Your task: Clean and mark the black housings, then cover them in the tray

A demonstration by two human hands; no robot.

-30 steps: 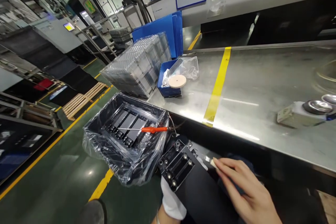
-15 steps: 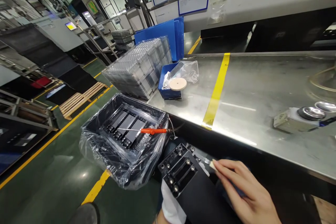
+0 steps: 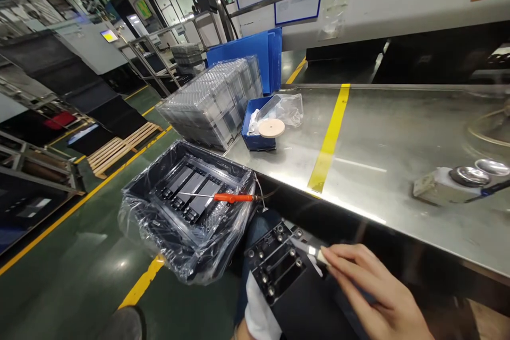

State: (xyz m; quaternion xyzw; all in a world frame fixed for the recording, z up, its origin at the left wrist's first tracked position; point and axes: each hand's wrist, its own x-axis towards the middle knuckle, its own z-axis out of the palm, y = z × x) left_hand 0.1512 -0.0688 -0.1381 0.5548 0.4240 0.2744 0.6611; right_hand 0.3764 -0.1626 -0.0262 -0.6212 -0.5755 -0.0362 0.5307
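Black fixture plate (image 3: 274,265) sits low in the view beside a denim-covered leg (image 3: 255,234), its end with four round bosses pointing up and left. Its long axis runs down to the right, and the bottom edge of the view cuts it off. Under it is the left hand (image 3: 257,311), wrapped in white fabric, either a glove or a cloth. The plate hides its fingers, so whether they grip cannot be told. The right hand (image 3: 370,289) is bare, its thumb and fingers closed on a small white-handled blade (image 3: 319,255). The bright tip points left, just over the plate's edge, though contact is hard to make out. Near the plate, a black tray (image 3: 187,212) lined with clear film holds black parts, and an orange-handled screwdriver (image 3: 233,197) lies across it. Beyond stands a stainless steel table (image 3: 370,170) with a blue bin (image 3: 257,133) and a wooden disc (image 3: 271,128).
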